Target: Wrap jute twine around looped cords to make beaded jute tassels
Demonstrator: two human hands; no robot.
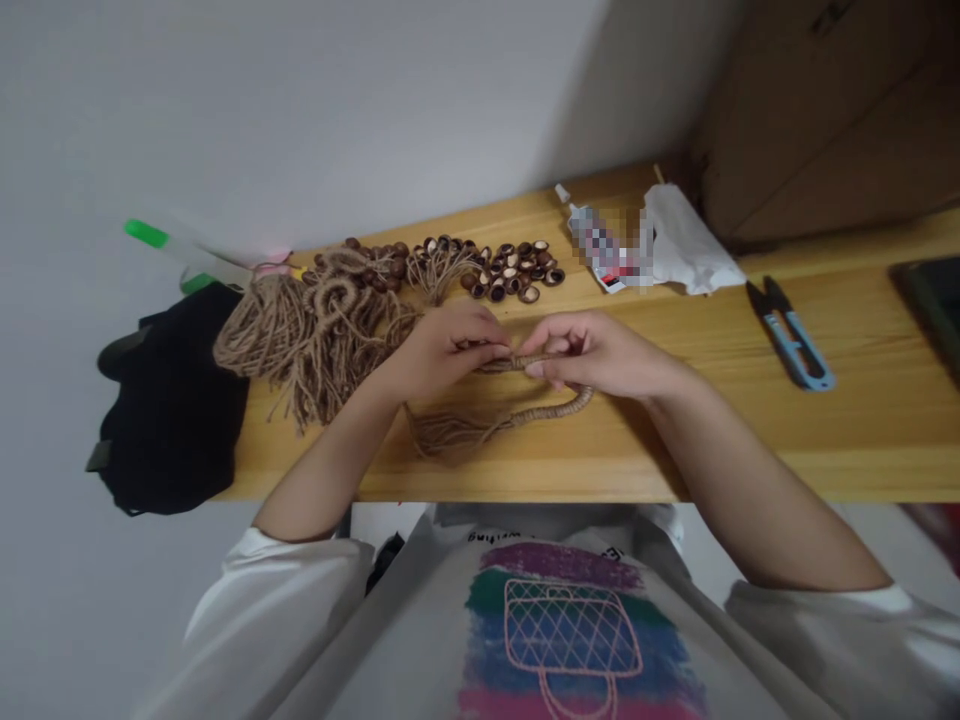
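My left hand and my right hand meet over the middle of a wooden table. Both pinch a wrapped jute cord that curves back under my right hand and ends in a frayed tassel near the front edge. The fingers of both hands are closed on the cord's upper stretch, fingertips almost touching.
A pile of jute twine bundles lies at the left. Several brown nut shells sit at the back. A glue tube rests on white paper. Blue thread snips lie right. A black bag hangs off the left edge.
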